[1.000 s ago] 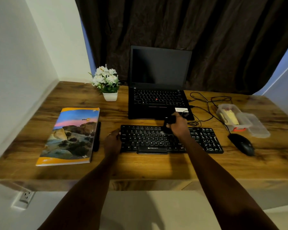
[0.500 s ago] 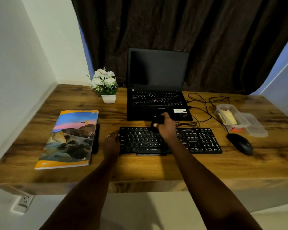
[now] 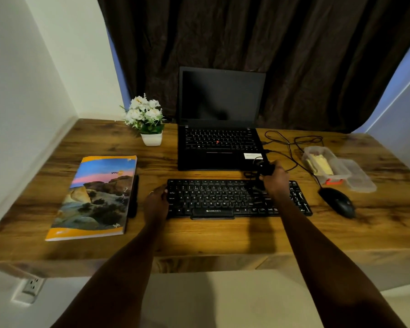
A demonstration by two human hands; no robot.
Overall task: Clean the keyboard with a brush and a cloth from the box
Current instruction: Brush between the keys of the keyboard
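A black keyboard lies on the wooden desk in front of me. My right hand is closed around a small black brush, whose tip rests on the keys at the keyboard's right-centre. My left hand presses against the keyboard's left edge and steadies it. A clear plastic box stands open at the right with a yellowish cloth inside it; its lid lies beside it.
An open black laptop sits behind the keyboard. A black mouse and loose cables are on the right. A book, a dark pen-like item and a potted white flower are on the left.
My right hand has swept the brush from the keyboard's centre-left across to its right-centre. My left hand has stayed at the left edge.
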